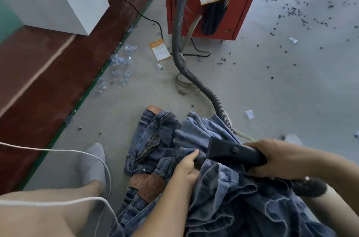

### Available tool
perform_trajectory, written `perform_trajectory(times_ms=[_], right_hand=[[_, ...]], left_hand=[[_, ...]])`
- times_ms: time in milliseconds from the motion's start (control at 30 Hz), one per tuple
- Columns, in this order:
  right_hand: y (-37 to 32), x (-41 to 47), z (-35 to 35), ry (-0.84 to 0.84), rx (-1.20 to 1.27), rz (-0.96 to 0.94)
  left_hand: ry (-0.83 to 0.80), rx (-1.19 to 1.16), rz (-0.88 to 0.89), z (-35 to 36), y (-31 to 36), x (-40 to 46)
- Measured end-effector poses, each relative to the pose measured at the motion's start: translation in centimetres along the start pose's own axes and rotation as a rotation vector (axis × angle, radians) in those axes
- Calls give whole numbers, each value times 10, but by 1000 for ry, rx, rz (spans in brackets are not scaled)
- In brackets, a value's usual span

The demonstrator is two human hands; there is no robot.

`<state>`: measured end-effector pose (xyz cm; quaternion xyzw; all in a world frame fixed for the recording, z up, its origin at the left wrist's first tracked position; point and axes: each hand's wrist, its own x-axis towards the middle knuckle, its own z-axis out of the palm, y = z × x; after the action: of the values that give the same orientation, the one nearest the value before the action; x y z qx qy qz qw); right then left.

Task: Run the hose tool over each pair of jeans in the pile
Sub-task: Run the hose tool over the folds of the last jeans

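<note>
The black nozzle (231, 151) is being gripped by the right hand (279, 157) at 4 o'clock and pressed onto the light-wash jeans (217, 188) — denim being pinched taut by the left hand (186, 166), presumably to keep the cloth flat.

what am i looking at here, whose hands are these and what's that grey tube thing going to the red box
This single picture comes from a camera worn on a person's head, looking down at their own hands and legs. They sit on a grey floor with a pile of jeans in front of them. The right hand grips a black nozzle, which rests on the denim. A ribbed grey hose runs from near the nozzle across the floor up to a red cabinet, probably a suction machine. The left hand grips a fold of the jeans beside the nozzle. Small dark bits and scraps litter the floor.
</note>
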<state>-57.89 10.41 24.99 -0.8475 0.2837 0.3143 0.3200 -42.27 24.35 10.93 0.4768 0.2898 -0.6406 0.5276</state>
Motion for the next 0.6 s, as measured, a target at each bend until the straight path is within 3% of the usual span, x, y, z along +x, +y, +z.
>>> perform_trajectory(times_ms=[200, 267, 333, 433, 600], right_hand=[[18, -14, -25, 216, 157, 103], [16, -19, -32, 332, 229, 124], [15, -24, -36, 397, 284, 140], [15, -32, -38, 420, 286, 111], [13, -46, -30, 361, 68, 89]], left_hand=[[-81, 428, 401, 9, -9, -2], [-86, 618, 508, 16, -13, 2], [-120, 662, 549, 21, -14, -4], [-144, 728, 615, 23, -20, -5], [-170, 782, 745, 25, -27, -2]])
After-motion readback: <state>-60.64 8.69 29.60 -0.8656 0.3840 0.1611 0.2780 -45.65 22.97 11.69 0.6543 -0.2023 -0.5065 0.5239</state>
